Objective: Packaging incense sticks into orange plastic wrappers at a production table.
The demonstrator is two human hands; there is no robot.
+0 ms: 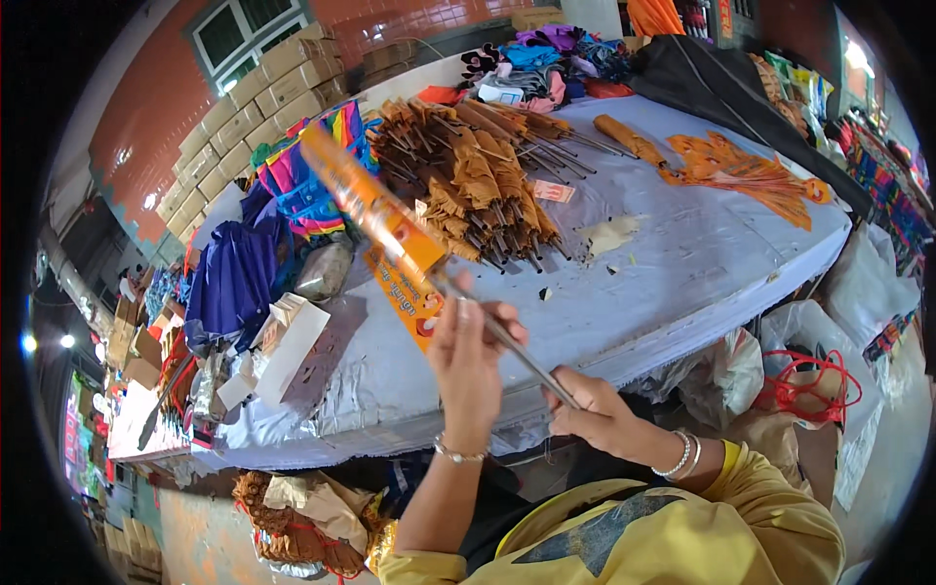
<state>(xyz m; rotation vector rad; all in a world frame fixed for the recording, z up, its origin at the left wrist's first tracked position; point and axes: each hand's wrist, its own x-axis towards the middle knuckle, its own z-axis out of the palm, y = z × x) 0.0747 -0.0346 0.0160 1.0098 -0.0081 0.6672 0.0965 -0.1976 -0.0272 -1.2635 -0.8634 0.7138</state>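
Observation:
A slim orange umbrella (363,191) with its canopy furled slants up and left over the table, its upper part smeared by motion. Its bare metal shaft (517,349) runs down toward me. My left hand (470,353) curls its fingers around the shaft just below the canopy. Lower down, my right hand (593,409) is closed on the shaft's end, which it hides. An orange printed flap (398,291) hangs below the canopy; whether it belongs to this umbrella I cannot tell. Behind lies a heap of furled orange-brown umbrellas (478,175) with their shafts showing.
The table (682,263) has a pale covering. At its right lie more orange umbrellas (746,175) and a long dark cloth (731,93). Purple fabric (234,278) and an upright white box (294,346) stand left. Stacked cartons (255,117) line the wall; plastic bags (721,380) sit right.

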